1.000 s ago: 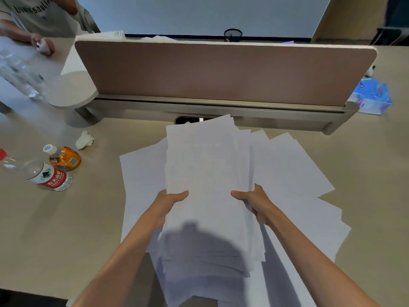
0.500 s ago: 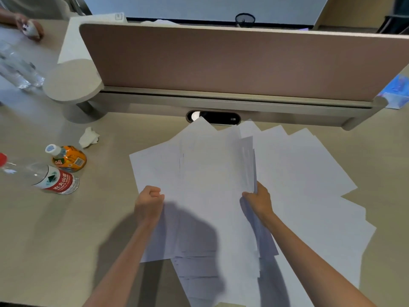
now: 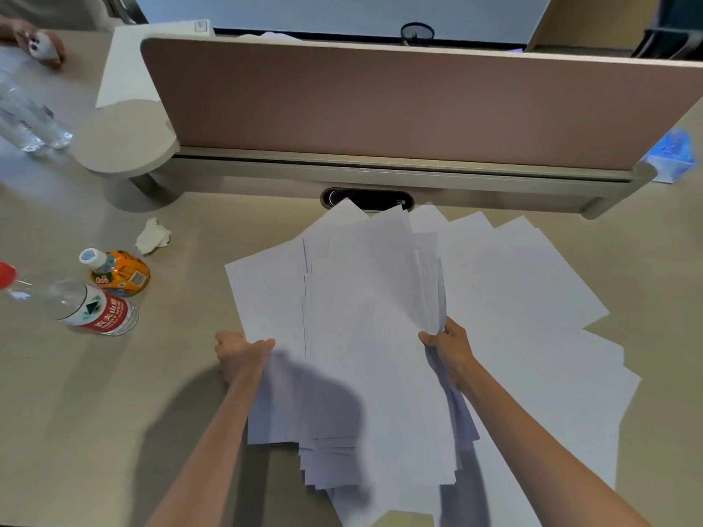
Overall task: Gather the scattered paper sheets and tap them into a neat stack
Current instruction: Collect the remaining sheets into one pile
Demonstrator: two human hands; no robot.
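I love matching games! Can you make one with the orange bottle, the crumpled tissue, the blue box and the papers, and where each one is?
Things:
1. orange bottle
2. crumpled tissue
3. blue box
4. paper bundle

Places:
A. gripped by the left hand and right hand
B. far right, at the divider's end
C. lying beside the water bottle
D. just past the orange bottle, nearer the divider

Pairs: 1-C, 2-D, 3-B, 4-A.

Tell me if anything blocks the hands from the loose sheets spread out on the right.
Nothing visible does. The left hand and right hand grip the bundle; the loose sheets lie directly beside it. The water bottle, orange bottle and crumpled tissue sit off left, apart from the paper.
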